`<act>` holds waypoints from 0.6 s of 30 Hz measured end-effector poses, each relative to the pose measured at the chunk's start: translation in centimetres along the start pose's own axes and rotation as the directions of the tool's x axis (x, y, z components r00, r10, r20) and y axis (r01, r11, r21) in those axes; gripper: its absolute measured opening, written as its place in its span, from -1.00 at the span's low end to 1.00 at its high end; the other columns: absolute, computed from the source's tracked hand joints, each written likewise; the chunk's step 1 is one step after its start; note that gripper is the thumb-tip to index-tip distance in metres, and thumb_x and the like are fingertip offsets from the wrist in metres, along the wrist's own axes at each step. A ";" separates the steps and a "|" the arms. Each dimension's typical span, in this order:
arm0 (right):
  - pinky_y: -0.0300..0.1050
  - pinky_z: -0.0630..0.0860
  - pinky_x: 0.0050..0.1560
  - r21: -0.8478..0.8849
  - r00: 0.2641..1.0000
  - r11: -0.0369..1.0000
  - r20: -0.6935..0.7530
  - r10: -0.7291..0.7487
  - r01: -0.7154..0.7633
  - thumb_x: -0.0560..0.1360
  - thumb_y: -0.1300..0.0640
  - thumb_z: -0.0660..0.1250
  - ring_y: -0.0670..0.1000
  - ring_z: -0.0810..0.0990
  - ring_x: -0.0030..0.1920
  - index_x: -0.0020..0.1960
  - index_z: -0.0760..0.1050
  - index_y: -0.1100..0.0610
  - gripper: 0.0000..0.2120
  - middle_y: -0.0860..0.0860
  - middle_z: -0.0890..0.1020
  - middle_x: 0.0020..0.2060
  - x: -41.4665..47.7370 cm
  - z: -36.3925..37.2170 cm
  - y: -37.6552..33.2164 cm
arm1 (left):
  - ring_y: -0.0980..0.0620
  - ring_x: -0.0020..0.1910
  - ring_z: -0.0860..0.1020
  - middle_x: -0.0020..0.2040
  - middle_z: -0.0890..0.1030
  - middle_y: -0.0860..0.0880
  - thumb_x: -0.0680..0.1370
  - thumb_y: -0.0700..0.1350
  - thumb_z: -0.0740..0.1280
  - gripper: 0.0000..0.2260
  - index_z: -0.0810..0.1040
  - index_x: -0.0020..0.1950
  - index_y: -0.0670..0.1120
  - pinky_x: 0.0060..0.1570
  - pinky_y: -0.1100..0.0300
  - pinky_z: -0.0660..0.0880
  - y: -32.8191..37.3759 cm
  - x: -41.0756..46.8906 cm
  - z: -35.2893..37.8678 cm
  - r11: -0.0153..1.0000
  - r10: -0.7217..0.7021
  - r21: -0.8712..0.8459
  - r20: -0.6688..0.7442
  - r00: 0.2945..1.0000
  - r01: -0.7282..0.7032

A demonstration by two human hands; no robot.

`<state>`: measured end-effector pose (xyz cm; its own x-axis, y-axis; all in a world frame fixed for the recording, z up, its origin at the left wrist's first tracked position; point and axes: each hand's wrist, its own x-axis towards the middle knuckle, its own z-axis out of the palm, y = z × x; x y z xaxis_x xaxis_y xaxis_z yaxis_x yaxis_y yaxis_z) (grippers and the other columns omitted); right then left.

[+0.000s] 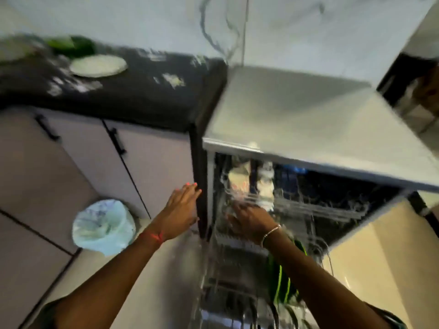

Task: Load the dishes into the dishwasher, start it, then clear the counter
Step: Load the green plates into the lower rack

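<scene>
The dishwasher (pixel 297 110) stands open beside the black counter (pixel 142 98). Its upper rack (pixel 320 210) is pulled out and holds pale cups (pixel 266 181) at the back left. Dark plates with green rims (pixel 282 281) stand in the lower rack (pixel 228 293). My right hand (pixel 251 222) is at the front left of the upper rack; blur hides its fingers. My left hand (pixel 183 210) has straight fingers touching the counter's dark end panel. On the counter lie a white plate (pixel 98 65) and green bowls (pixel 71 46).
A bin lined with a pale blue bag (pixel 104 226) stands on the floor left of my left arm. Grey cabinet doors with black handles (pixel 117 141) run under the counter. Another pale dish (pixel 14 49) sits at the counter's far left. The whole view is motion-blurred.
</scene>
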<state>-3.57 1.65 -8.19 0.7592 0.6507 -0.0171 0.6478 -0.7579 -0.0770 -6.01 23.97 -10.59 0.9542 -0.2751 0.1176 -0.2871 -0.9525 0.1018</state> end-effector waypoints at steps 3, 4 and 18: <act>0.05 0.45 0.03 -0.078 0.994 0.994 0.087 -0.068 0.075 0.62 -0.08 -0.06 0.24 0.54 0.11 0.25 0.38 0.21 -0.55 0.23 0.54 0.13 2.1 -9.4 -4.2 | -0.09 0.51 -0.18 0.53 -0.16 -0.12 0.60 0.03 0.16 -0.37 -0.10 0.52 -0.13 0.32 0.17 -0.38 -1.2 -1.1 -9.6 0.997 -0.071 0.032 -0.008 0.997 0.071; 0.05 0.43 0.03 -0.113 0.994 0.989 0.058 -0.090 0.096 0.62 -0.07 -0.05 0.24 0.54 0.11 0.24 0.37 0.20 -0.57 0.23 0.54 0.11 2.6 -12.1 -5.4 | -0.08 0.51 -0.20 0.53 -0.16 -0.11 0.59 0.03 0.16 -0.37 -0.11 0.52 -0.12 0.33 0.18 -0.39 -1.8 -1.6 -12.5 0.995 -0.087 0.050 -0.041 0.995 0.089; -0.02 0.43 -0.07 -0.337 0.857 0.892 -0.313 -0.410 0.303 0.62 -0.08 -0.04 0.19 0.55 0.03 0.06 0.45 0.20 -0.58 0.20 0.59 0.00 10.2 -36.9 -21.4 | -0.04 0.51 -0.12 0.53 0.00 -0.08 0.58 0.04 0.19 -0.42 0.03 0.51 -0.10 0.42 0.05 -0.26 -10.4 -13.7 -40.1 0.910 -0.295 0.161 -0.392 0.871 0.381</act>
<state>-7.35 22.72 30.11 0.4048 0.8531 0.3292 0.8289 -0.4944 0.2617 -19.40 42.90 26.31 0.8830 0.0932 0.4600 0.1162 -0.9930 -0.0219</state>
